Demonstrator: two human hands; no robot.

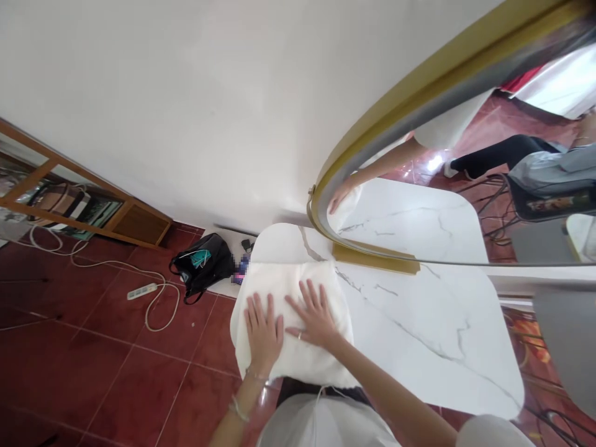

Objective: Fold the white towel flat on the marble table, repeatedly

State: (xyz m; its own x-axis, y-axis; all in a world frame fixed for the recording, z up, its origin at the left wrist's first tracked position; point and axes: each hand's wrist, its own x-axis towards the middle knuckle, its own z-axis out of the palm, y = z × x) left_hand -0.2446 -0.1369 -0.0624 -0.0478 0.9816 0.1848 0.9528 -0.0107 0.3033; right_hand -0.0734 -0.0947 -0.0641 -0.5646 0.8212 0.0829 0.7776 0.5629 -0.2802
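Observation:
A white, soft-looking folded cloth (298, 363) lies on the left end of a white marble-patterned table (419, 347). Its near edge reaches the table's front edge, close to my body. My left hand (264, 329) rests flat on the cloth's left half, fingers stretched out. On the right half lies my right hand (314, 316), palm down with fingers spread and a ring on one finger. Both hands press on the cloth's surface and grip nothing. What kind of cloth it is, I cannot tell.
A gold-framed mirror (410, 81) stands on the table against the white wall (186, 93). On the red tiled floor are a black bag (209, 261) and a power strip (142, 291) with its cord. A wooden cabinet (144, 223) stands at the left, a grey chair (568, 341) at the right.

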